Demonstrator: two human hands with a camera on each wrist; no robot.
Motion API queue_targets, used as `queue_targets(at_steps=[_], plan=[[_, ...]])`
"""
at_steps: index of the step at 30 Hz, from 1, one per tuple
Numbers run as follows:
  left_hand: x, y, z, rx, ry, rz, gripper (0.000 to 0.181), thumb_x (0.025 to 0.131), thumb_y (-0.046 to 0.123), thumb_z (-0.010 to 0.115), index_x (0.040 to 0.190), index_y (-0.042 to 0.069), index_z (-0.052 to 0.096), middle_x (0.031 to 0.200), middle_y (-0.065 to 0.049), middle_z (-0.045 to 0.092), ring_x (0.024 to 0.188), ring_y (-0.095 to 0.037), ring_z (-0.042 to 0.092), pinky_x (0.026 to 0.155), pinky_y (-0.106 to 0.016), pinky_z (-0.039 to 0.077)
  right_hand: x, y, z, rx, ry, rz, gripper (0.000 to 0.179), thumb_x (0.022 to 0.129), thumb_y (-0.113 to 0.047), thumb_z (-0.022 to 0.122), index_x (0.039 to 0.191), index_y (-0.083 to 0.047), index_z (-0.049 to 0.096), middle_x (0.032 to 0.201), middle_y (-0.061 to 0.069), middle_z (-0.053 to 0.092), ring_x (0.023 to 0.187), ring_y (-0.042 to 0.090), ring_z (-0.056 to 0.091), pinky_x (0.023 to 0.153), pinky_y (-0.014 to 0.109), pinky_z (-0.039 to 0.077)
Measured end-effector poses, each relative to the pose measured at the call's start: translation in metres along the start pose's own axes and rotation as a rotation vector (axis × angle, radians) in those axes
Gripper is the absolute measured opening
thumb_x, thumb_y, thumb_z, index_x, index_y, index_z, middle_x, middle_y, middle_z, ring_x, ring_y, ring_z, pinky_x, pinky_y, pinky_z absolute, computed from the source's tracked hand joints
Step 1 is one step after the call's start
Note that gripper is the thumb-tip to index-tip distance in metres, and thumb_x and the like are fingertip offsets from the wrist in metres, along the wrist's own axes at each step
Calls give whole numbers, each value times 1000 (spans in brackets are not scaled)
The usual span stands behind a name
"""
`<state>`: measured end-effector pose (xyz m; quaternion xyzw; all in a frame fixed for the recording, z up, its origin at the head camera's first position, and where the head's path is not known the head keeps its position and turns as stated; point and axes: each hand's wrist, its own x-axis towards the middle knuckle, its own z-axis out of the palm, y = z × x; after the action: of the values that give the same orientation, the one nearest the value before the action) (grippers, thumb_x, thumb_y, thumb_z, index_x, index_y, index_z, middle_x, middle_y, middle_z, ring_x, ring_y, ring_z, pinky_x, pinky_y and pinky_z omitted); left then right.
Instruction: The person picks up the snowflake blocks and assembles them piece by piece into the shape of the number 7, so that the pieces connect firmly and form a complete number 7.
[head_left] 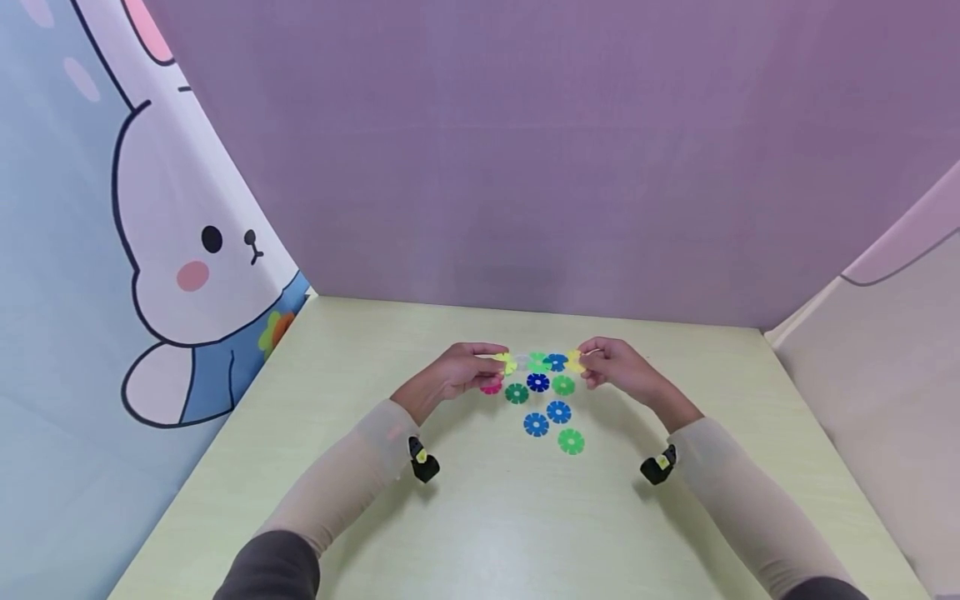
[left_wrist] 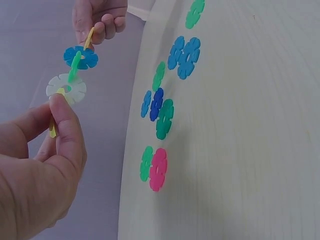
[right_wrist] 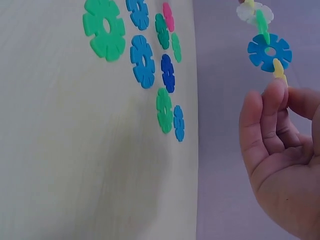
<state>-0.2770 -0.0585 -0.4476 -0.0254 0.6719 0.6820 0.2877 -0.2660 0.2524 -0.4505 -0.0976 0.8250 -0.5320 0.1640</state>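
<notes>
A short chain of slotted plastic flower discs is held up between both hands, above the table. My left hand [head_left: 463,368] pinches a yellow disc [left_wrist: 53,128] at one end between thumb and fingers. From there the chain runs through a whitish disc [left_wrist: 76,90], a green disc [left_wrist: 74,68] and a blue disc [right_wrist: 257,52]. At the other end, my right hand [head_left: 624,370] pinches a second yellow disc [right_wrist: 278,68] in its fingertips. Neighbouring discs sit crosswise in each other's slots. The fingers partly cover both yellow discs.
Loose discs lie flat on the pale table [head_left: 480,517] below the chain: a pink disc [left_wrist: 158,170], a dark green disc [head_left: 517,393], a dark blue disc [head_left: 537,382], a light green disc [head_left: 571,442] and several others. A purple cloth wall [head_left: 525,167] stands behind the table.
</notes>
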Motion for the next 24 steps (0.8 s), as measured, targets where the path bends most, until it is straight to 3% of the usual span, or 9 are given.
queue_targets(at_steps=[7, 13, 24], plan=[[-2, -1, 1, -6, 14, 8, 48, 95, 3, 70, 142, 5, 59, 86, -4, 70, 70, -10, 67, 69, -20, 61, 3, 5, 6, 59, 29, 35, 34, 107, -21, 53, 131, 2, 53, 97, 11, 68, 82, 17, 70, 82, 27, 62], [0, -3, 1, 3, 32, 14, 46, 94, 4, 71, 139, 6, 62, 84, -4, 70, 69, -11, 67, 73, -24, 62, 5, 4, 9, 49, 53, 36, 30, 106, -17, 55, 129, 1, 53, 104, 26, 68, 79, 18, 69, 81, 28, 63], [1, 0, 1, -13, 63, 3, 42, 92, 2, 73, 134, 7, 67, 90, -7, 73, 70, -12, 70, 67, -21, 60, 6, 5, 12, 42, 75, 13, 28, 105, -14, 56, 128, 2, 54, 96, 19, 70, 76, 17, 70, 80, 31, 63]])
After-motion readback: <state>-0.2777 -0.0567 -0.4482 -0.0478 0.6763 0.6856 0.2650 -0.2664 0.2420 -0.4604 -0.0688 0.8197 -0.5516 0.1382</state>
